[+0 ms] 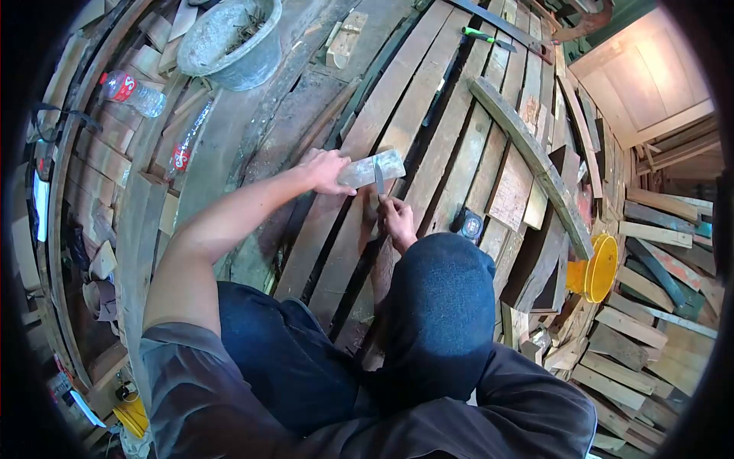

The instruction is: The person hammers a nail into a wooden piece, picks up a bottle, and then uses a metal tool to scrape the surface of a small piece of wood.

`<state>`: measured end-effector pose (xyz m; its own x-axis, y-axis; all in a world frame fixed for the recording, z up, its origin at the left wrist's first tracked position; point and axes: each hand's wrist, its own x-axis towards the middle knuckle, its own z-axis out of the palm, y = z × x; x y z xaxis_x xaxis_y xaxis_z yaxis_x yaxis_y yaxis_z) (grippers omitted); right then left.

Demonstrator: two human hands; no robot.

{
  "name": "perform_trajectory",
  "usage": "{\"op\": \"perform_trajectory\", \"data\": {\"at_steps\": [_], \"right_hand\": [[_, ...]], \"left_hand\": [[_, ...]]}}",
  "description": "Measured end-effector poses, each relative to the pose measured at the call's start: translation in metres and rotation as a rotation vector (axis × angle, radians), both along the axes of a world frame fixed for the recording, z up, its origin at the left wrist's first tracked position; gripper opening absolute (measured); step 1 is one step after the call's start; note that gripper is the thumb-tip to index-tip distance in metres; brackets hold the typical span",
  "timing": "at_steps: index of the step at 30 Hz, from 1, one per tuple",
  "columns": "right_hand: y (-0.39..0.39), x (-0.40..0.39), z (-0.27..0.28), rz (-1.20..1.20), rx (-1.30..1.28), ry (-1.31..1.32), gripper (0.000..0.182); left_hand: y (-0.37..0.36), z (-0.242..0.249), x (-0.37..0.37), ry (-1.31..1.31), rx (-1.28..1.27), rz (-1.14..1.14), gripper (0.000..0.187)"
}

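Note:
My left hand (327,171) is closed around the near end of a pale, greyish whetstone (390,164), holding it over the wooden slats. In my right hand (399,222) is a narrow metal blade (378,177), which lies across the top face of the stone. The fingers pinch the blade's lower end, and its handle, if it has one, is hidden by them. To the right of that hand a black tape measure (469,224) rests on the slats.
A long beam (527,145) lies across the slatted bench (417,92). Further off are a handsaw (501,23) and a green-handled knife (488,38). At left stand a grey basin (264,61) and plastic bottles (134,93); at right, a yellow bucket (602,268) and stacked timber (627,325).

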<state>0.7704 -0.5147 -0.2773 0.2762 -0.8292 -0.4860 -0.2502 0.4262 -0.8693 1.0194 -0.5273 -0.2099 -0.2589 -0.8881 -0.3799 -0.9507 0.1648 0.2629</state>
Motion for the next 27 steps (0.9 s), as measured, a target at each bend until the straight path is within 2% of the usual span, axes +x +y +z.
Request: {"op": "perform_trajectory", "data": {"at_steps": [1, 4, 7, 8, 9, 11, 13, 14, 17, 19, 21, 22, 24, 27], "right_hand": [[-0.006, 0.001, -0.003, 0.021, -0.058, 0.073, 0.037], [-0.033, 0.011, -0.006, 0.063, -0.066, 0.028, 0.039], [-0.016, 0.001, -0.008, 0.090, -0.092, 0.086, 0.038], [-0.002, -0.004, -0.025, 0.112, -0.204, 0.170, 0.039], [0.011, -0.005, -0.022, 0.076, -0.133, 0.108, 0.039], [0.003, -0.003, -0.023, 0.088, -0.200, 0.170, 0.038], [-0.018, 0.008, 0.006, 0.064, -0.250, 0.173, 0.037], [-0.025, 0.010, 0.006, 0.085, -0.207, 0.183, 0.038], [-0.004, -0.006, -0.011, 0.119, -0.354, 0.219, 0.039], [0.018, -0.012, -0.017, 0.043, -0.172, 0.177, 0.039], [0.005, -0.012, -0.008, 0.099, -0.209, 0.196, 0.039], [-0.006, -0.008, -0.003, 0.086, -0.184, 0.165, 0.039], [-0.021, -0.002, 0.012, 0.064, -0.097, 0.056, 0.039], [0.001, -0.012, -0.023, 0.079, -0.173, 0.055, 0.039]], "left_hand": [[0.002, -0.002, -0.003, 0.009, 0.012, 0.007, 0.083], [0.007, -0.009, -0.006, -0.003, -0.052, -0.005, 0.086], [0.013, -0.017, -0.006, -0.033, -0.138, 0.030, 0.086], [0.017, -0.015, -0.006, -0.033, -0.162, 0.040, 0.086], [0.020, -0.011, -0.008, -0.030, -0.182, 0.048, 0.085], [0.021, -0.010, -0.007, -0.012, -0.174, 0.062, 0.083], [0.024, -0.017, -0.008, 0.041, -0.206, 0.074, 0.083], [0.020, -0.008, -0.010, 0.015, -0.139, 0.048, 0.083], [0.022, -0.020, -0.010, -0.020, -0.230, 0.040, 0.085], [0.016, -0.006, -0.007, -0.015, -0.102, 0.060, 0.085], [0.017, -0.002, -0.010, 0.005, -0.045, 0.073, 0.085], [0.020, -0.017, -0.010, 0.006, -0.158, 0.078, 0.084], [0.016, -0.004, -0.011, 0.004, -0.080, 0.060, 0.084], [0.016, -0.002, -0.014, -0.016, -0.039, 0.055, 0.086]]}}
